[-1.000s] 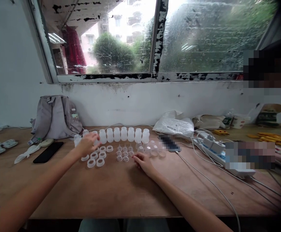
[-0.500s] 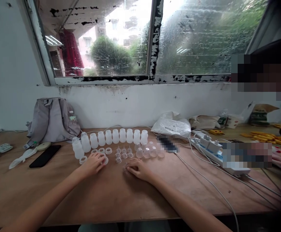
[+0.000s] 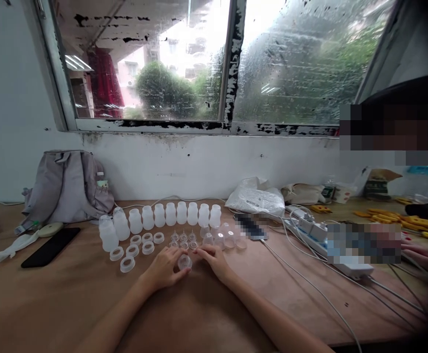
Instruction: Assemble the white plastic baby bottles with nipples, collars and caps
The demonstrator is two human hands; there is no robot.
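My left hand [image 3: 165, 268] is closed round a translucent screw ring [image 3: 185, 264], thumb on its near side, just above the table. A clear piece seems to sit inside the ring. To the right, my right hand [image 3: 216, 262] has its fingers drawn together, tips close to the ring; what they hold, if anything, is hidden. Just beyond lie clear bottle nipples [image 3: 183, 237] in short rows. More loose rings [image 3: 132, 251] are at the left. Frosted baby bottles [image 3: 158, 214] stand upright in a curved row behind, and clear domed caps [image 3: 229, 239] sit at the right.
A black phone [image 3: 50, 247] and a grey backpack [image 3: 68, 184] are on the left. On the right, a charging phone [image 3: 251, 228], a power strip [image 3: 350, 267] and trailing cables lie beside a plastic bag [image 3: 256, 196]. Another person's hand [image 3: 420, 252] is at the far right.
My left hand went from the bottles to the rings, then brought one ring right and nearer me. My right hand drew a nipple from the group. The view shifted slightly.
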